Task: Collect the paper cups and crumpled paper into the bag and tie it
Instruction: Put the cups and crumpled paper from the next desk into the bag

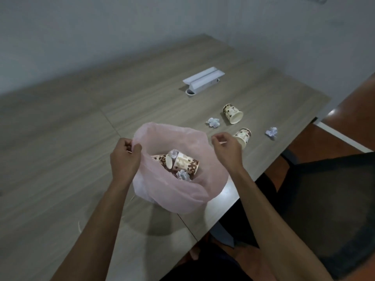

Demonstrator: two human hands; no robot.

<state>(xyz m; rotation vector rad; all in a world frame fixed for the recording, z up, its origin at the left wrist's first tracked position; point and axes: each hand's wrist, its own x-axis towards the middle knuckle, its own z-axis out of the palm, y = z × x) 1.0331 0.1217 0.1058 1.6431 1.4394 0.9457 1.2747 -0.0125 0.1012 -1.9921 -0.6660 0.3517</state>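
While the thin pink plastic bag (172, 191) is held open above the near edge of the tabletop (60, 122), its left rim is pinched between the curled fingers and thumb of the left hand (124, 157). The right hand (226, 148) is seen at the bag's right rim with its fingers curled; whether the plastic is actually pinched there cannot be told. The bag lies between the two hands, its mouth gaping upward.

Inside the bag, two paper cups (185, 163) are seen lying on their sides, cream-coloured with a brown coffee-bean print, together with two balls of crumpled white paper (182, 175).

On the wood-grain tabletop beyond the right hand, two more cups of the same print are lying tipped over: one (242, 135) just beside the right hand, the other (232, 113) farther back. A crumpled paper ball (213, 122) lies to the left of the far cup, and another (271, 132) lies to the right of the near cup, close to the tabletop's edge.

Farther back, a white folded cardboard piece (203, 80) is seen. No writing can be read on anything.
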